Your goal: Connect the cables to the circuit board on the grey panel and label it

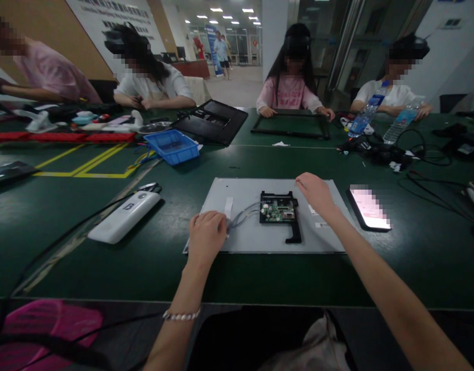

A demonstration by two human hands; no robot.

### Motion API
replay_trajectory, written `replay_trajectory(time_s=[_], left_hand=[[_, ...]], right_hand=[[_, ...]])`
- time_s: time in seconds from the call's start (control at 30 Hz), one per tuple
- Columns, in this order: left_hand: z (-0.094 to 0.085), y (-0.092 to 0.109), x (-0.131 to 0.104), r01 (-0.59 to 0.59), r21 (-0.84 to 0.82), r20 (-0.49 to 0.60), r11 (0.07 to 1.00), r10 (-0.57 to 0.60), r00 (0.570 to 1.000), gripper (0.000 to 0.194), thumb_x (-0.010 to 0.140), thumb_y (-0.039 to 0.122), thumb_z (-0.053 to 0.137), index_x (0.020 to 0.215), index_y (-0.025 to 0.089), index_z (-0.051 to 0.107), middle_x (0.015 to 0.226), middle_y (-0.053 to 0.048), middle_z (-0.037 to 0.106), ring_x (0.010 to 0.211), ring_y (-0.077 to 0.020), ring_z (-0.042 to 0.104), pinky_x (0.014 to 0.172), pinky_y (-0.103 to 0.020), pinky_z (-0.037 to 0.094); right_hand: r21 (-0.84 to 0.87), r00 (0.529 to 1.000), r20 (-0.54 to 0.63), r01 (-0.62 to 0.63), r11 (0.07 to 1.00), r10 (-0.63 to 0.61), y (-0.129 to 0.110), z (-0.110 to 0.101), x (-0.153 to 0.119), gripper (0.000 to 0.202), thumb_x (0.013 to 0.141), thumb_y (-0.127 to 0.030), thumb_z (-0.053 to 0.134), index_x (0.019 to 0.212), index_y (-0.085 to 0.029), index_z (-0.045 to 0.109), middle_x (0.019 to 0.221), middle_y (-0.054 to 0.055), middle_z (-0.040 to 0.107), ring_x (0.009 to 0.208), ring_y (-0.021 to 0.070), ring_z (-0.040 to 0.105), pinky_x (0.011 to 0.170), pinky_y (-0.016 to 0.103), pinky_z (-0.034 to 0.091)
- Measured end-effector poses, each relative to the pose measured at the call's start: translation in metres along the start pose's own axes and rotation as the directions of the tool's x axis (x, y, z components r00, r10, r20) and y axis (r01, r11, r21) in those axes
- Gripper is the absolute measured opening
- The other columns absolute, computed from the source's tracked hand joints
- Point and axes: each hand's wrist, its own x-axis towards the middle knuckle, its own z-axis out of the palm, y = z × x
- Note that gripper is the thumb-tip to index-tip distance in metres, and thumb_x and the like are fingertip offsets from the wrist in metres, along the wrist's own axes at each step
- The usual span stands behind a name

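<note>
A flat grey-white display panel (pixel 244 238) lies face down on the green table in front of me. On its middle sits a green circuit board (pixel 277 210) in a black plastic bracket (pixel 293 233). Thin grey cables (pixel 243 214) curve from the board to the left, where my left hand (pixel 208 234) is closed at their end, beside a white strip of tape (pixel 229 206). Its fingertips are partly hidden. My right hand (pixel 316 193) rests near the panel's far edge, right of the board, its fingers bent together. Whatever may be between them is hidden.
A lit phone (pixel 370 208) lies right of the panel, and a white power bank (pixel 124 216) with a black cable lies left. Farther back are a blue basket (pixel 173 147), a black casing (pixel 213 121), a black frame (pixel 291 135) held by a person, and bottles (pixel 368 111).
</note>
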Motion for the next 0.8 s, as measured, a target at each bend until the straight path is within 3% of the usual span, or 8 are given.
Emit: replay_trajectory(time_s=[0.17,0.37,0.5,0.67,0.8], left_hand=[[0.001,0.001,0.001,0.014,0.012,0.023,1.0,-0.015,1.0,0.019,0.079,0.016,0.047,0.088,0.021,0.063,0.097,-0.007,0.066,0.093,-0.0238,0.057,0.088,-0.044,0.034],[-0.001,0.005,0.002,0.018,0.004,-0.029,1.0,-0.018,0.999,0.022,0.085,0.019,0.043,0.098,0.02,0.06,0.102,-0.007,0.065,0.097,-0.0234,0.056,0.091,-0.042,0.035],[-0.01,0.02,0.01,-0.014,-0.035,-0.018,0.999,0.013,1.0,0.022,0.087,0.022,0.043,0.103,0.019,0.058,0.106,-0.008,0.064,0.099,-0.024,0.056,0.091,-0.042,0.037],[-0.012,0.057,0.045,-0.137,-0.19,0.019,0.972,0.143,0.99,0.027,0.087,0.023,0.046,0.113,0.018,0.053,0.112,-0.008,0.06,0.103,-0.0223,0.055,0.092,-0.039,0.04],[0.014,0.076,0.084,-0.184,-0.254,0.084,0.95,0.211,0.974,0.035,0.088,0.026,0.046,0.121,0.016,0.049,0.119,-0.011,0.055,0.111,-0.0241,0.051,0.096,-0.04,0.039]], right_hand=[[-0.054,0.994,0.104,-0.023,0.998,0.028,0.032,-0.001,-0.026,0.024,0.089,-0.021,0.043,0.092,-0.018,0.067,0.097,0.012,0.066,0.095,0.0255,0.059,0.081,0.035,0.042],[0.14,0.985,0.138,-0.124,0.982,0.104,0.054,0.002,-0.046,0.029,0.087,-0.023,0.044,0.106,-0.018,0.066,0.109,0.01,0.065,0.1,0.0224,0.059,0.087,0.035,0.043],[0.217,0.968,0.202,-0.19,0.958,0.146,0.063,-0.005,-0.053,0.032,0.081,-0.027,0.054,0.11,-0.02,0.064,0.111,0.009,0.064,0.099,0.0227,0.06,0.084,0.035,0.046],[0.288,0.946,0.304,-0.201,0.936,0.11,0.06,-0.006,-0.056,0.035,0.074,-0.025,0.06,0.108,-0.02,0.064,0.105,0.009,0.064,0.09,0.0205,0.062,0.077,0.033,0.048],[0.265,0.933,0.339,-0.221,0.939,0.124,0.052,-0.008,-0.055,0.023,0.073,-0.024,0.059,0.094,-0.021,0.068,0.09,0.006,0.067,0.078,0.019,0.062,0.072,0.032,0.048]])
